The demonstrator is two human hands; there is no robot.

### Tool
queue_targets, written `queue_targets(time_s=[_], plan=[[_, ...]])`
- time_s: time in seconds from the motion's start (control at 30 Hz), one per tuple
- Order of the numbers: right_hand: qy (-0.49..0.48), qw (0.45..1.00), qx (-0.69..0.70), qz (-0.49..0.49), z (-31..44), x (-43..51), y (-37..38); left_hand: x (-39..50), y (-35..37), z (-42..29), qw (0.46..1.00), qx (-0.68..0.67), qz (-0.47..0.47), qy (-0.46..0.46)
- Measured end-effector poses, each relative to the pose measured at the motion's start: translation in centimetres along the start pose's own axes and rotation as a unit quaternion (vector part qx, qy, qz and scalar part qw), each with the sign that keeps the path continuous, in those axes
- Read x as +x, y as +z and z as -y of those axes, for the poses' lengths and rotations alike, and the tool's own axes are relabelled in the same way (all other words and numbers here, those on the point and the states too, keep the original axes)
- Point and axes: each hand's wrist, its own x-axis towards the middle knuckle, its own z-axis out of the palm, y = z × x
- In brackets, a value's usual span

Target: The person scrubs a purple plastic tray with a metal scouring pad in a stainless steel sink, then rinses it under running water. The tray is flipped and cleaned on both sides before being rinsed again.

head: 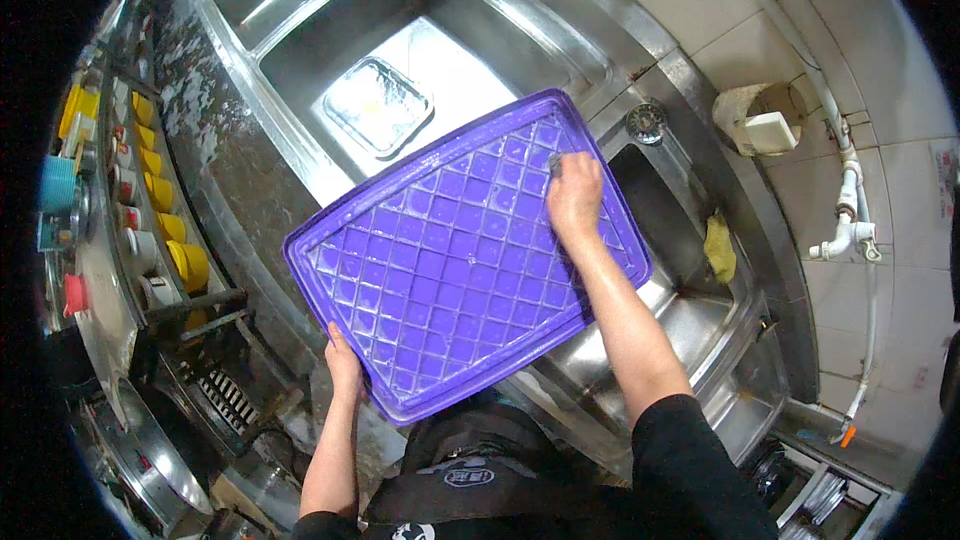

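A wet purple plastic tray (450,262) with a raised diamond grid is held tilted across the edge of a stainless steel sink. My left hand (343,366) grips its lower left rim, thumb on top and the fingers hidden beneath. Against the grid near the upper right corner, my right hand (576,191) is closed on a small grey scrubber (556,165), mostly covered by the fingers. Beyond the tray, a rectangular metal pan (377,106) lies in the large sink basin (487,7).
Right of the tray are a smaller basin with a drain strainer (646,122), a yellow cloth (720,249) on its edge, and a white pipe tap (844,236) on the tiled wall. Yellow and white containers (187,264) line a shelf at left.
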Motion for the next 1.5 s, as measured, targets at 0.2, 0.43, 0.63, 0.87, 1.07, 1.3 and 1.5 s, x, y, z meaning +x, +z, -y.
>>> queue_targets(time_s=[0.2,0.43,0.63,0.87,1.07,1.3,1.5], plan=[[0.016,0.998,0.064,-0.004,0.1,1.0,0.3,-0.6,0.4,-0.7,1.0,-0.002,-0.02,0.0],[-0.005,1.0,0.022,-0.017,3.1,3.9,5.6,0.1,0.3,0.2,1.0,-0.013,-0.021,-0.005],[-0.123,0.987,0.096,0.03,7.6,-7.0,4.1,0.2,-0.5,-0.2,0.989,-0.129,0.064,-0.019],[0.068,0.963,0.25,0.075,4.3,-11.8,-5.7,-2.5,-1.1,-7.9,0.953,-0.244,0.179,-0.014],[0.331,0.872,0.359,0.031,-2.6,-17.9,-11.0,-8.3,-0.6,-19.0,0.963,-0.116,0.162,0.183],[0.491,0.519,0.683,-0.153,-8.7,-21.7,-17.6,-15.0,2.6,-28.1,0.77,0.17,0.232,0.57],[0.407,0.413,0.787,-0.209,-13.6,-26.1,-24.8,-20.6,7.6,-32.2,0.402,0.237,0.302,0.831]])
